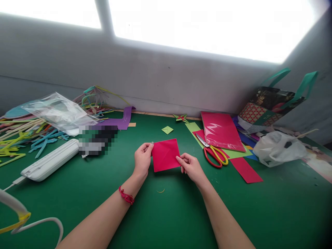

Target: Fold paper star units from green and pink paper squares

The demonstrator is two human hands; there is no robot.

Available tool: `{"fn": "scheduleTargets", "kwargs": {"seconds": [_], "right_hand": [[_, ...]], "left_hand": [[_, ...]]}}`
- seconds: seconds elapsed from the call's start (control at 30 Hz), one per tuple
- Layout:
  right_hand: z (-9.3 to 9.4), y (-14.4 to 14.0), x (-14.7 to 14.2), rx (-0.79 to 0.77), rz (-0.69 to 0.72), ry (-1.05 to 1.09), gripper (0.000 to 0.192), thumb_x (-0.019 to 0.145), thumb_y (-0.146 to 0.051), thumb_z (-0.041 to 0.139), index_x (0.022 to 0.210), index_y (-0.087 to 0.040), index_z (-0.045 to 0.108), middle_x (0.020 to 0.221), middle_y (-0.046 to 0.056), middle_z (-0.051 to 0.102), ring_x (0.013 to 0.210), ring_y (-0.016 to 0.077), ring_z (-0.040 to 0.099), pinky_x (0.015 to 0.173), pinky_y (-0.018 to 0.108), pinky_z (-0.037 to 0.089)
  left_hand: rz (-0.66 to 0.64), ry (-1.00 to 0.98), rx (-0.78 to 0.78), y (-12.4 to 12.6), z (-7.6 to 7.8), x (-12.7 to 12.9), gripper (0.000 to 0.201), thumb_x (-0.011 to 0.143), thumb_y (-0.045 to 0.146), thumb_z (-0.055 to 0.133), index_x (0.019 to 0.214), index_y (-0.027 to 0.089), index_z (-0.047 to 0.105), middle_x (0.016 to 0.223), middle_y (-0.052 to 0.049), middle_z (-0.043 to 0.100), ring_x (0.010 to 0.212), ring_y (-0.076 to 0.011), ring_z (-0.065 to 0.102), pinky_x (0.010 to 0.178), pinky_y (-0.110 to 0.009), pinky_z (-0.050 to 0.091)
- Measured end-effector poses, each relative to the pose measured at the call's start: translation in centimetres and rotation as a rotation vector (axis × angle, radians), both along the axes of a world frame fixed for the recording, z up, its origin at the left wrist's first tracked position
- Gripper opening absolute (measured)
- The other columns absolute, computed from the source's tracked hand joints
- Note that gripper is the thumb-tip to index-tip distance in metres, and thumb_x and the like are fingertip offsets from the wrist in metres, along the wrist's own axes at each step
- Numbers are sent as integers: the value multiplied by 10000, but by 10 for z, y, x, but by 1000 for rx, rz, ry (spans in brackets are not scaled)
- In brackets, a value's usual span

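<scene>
No legible text, label, brand, number or sign anywhere. Patterned gift bag (269, 105) at 2 o'clock: print only, no readable lettering. Object (98, 140) at 10 o'clock blurred out, nothing readable there. White device (49, 160) at 9 o'clock: no visible marking. Red paper square (166, 155) at centre: plain, unprinted.
</scene>
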State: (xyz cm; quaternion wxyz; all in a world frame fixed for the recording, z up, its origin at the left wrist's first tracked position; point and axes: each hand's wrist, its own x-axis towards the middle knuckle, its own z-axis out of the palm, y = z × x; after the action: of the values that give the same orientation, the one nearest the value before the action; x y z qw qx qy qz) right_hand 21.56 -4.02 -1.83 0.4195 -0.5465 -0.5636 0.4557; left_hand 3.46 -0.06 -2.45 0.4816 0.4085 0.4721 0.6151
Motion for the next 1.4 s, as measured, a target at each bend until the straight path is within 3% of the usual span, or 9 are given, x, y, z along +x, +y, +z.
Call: {"fn": "scheduleTargets", "kwargs": {"seconds": [0.13, 0.33, 0.57, 0.77, 0.93, 1.1, 1.4], "right_hand": [[5, 0, 4, -23, 24, 46, 317, 719, -498, 515, 678, -184, 530, 391, -51, 457, 349, 76, 336, 392, 213, 263], [15, -1, 17, -99, 22, 124, 301, 684, -482, 565, 680, -182, 532, 408, -68, 396, 371, 70, 328, 389, 204, 214], [17, -6, 20, -223, 238, 93, 277, 693, -447, 575, 676, -171, 561, 416, -72, 398, 387, 58, 328, 412, 197, 200], [15, -7, 19, -243, 347, 56, 272, 720, -442, 555, 718, -170, 561, 490, -56, 439, 430, 69, 380, 438, 193, 268], [14, -8, 12, -169, 332, 42, 336, 766, -480, 468, 650, -168, 516, 479, -53, 407, 442, 83, 396, 442, 203, 302], [9, -7, 3, -105, 289, 27, 366, 788, -481, 426, 611, -164, 468, 527, -52, 363, 446, 68, 325, 401, 193, 238], [6, -7, -7, 170, 143, -183, 290, 831, -405, 397, 677, -182, 502, 576, -42, 436, 543, 90, 374, 497, 198, 280]], "left_hand": [[-108, 4, -98, 4, 1, -5, 295, 668, 430, 584, 747, 146, 577, 687, -25, 604, 620, -128, 565, 599, -249, 467], [-433, 148, -210, 11, 15, -21, 265, 647, 396, 606, 739, 147, 598, 713, -52, 637, 639, -169, 609, 626, -304, 487], [-664, 371, -147, 3, 22, -22, 308, 702, 438, 535, 782, 161, 645, 790, -77, 642, 679, -190, 584, 530, -241, 431], [-674, 474, -53, -2, 19, -17, 308, 724, 442, 505, 718, 164, 639, 690, -51, 617, 582, -161, 540, 476, -223, 386], [-801, 518, -22, -10, 25, -10, 326, 741, 450, 473, 725, 166, 633, 690, -41, 604, 591, -156, 525, 480, -223, 377], [-889, 625, 26, -15, 27, -3, 348, 766, 445, 434, 724, 157, 626, 713, -25, 596, 626, -141, 499, 506, -211, 366], [-875, 621, 11, -14, 22, -3, 355, 774, 453, 421, 698, 152, 592, 704, -13, 569, 612, -127, 472, 503, -205, 344]]}}
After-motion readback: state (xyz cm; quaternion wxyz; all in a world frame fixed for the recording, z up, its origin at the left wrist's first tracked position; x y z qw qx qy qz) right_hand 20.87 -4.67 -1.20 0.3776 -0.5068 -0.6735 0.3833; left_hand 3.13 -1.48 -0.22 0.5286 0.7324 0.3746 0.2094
